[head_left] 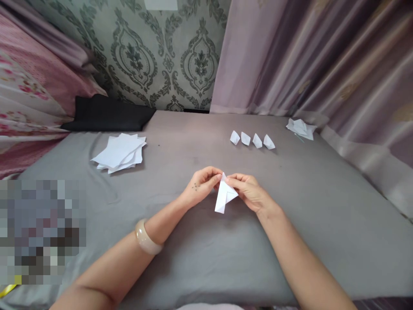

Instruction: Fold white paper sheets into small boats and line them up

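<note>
The left hand (201, 187) and the right hand (248, 189) both pinch the folded paper (222, 198) near its upper tip, thumbs close together, above the grey cloth (190, 254). It should be very light, rather stiff along the folds but easy to crush, so a gentle hold on the folded edges seems best. Farther are the paper stack (121, 150) at left and four small paper shapes (245, 138) at right.

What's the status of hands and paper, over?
Left hand, right hand: both pinching folded white paper near its tip. Four folded paper pieces beyond, out of the way.
</note>
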Demonstrator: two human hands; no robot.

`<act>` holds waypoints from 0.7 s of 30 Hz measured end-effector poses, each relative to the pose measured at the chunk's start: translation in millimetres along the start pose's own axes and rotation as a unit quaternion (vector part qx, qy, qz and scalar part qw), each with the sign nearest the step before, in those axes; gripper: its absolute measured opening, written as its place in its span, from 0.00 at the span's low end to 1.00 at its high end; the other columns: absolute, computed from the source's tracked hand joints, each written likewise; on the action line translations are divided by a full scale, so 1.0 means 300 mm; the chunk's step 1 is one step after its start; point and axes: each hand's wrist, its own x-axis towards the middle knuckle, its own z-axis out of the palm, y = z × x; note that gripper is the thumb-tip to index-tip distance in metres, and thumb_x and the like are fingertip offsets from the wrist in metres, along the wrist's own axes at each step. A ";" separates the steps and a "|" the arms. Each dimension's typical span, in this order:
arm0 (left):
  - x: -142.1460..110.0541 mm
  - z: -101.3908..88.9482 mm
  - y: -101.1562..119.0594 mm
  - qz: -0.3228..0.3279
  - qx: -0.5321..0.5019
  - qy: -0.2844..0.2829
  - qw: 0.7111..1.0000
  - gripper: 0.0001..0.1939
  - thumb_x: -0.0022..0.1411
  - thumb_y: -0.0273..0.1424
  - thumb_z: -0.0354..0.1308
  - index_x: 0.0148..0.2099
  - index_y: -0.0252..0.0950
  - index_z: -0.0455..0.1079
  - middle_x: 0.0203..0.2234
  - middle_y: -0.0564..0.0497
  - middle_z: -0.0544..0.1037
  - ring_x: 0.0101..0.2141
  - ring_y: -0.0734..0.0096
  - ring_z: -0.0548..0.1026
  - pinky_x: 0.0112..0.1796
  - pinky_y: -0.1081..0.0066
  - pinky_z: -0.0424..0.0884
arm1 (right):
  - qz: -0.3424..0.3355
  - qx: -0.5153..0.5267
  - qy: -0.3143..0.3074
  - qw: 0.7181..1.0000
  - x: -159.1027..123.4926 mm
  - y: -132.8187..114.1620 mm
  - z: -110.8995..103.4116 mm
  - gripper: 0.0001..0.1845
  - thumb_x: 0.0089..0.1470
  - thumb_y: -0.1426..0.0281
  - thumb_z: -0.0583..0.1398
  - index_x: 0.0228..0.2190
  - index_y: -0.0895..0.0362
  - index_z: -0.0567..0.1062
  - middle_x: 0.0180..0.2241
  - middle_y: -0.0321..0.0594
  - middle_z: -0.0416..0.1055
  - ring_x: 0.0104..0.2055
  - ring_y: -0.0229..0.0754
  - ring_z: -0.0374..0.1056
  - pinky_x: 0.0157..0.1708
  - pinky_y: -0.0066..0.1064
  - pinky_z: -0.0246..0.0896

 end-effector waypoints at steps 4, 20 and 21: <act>-0.009 -0.013 0.007 0.147 0.173 0.028 0.974 0.14 0.63 0.30 0.51 0.49 0.40 0.71 0.43 0.44 0.75 0.44 0.64 0.71 0.46 0.66 0.66 | 0.034 0.068 -0.034 0.997 0.004 -0.010 -0.031 0.09 0.38 0.68 0.68 0.22 0.59 0.75 0.20 0.32 0.70 0.23 0.33 0.64 0.27 0.27 0.59; -0.009 -0.011 -0.001 0.126 0.228 -0.019 0.965 0.10 0.63 0.32 0.54 0.36 0.33 0.76 0.28 0.47 0.77 0.30 0.70 0.72 0.34 0.71 0.68 | -0.038 0.043 -0.082 0.995 -0.010 -0.026 -0.083 0.23 0.47 0.51 0.63 0.39 0.56 0.78 0.39 0.43 0.74 0.41 0.41 0.69 0.37 0.28 0.64; -0.009 -0.006 0.002 0.067 0.183 -0.016 0.981 0.11 0.61 0.34 0.56 0.34 0.33 0.76 0.26 0.48 0.76 0.28 0.71 0.71 0.31 0.73 0.66 | -0.065 0.029 -0.100 0.992 -0.012 -0.027 -0.083 0.26 0.47 0.51 0.63 0.43 0.54 0.77 0.44 0.43 0.74 0.47 0.43 0.67 0.43 0.31 0.63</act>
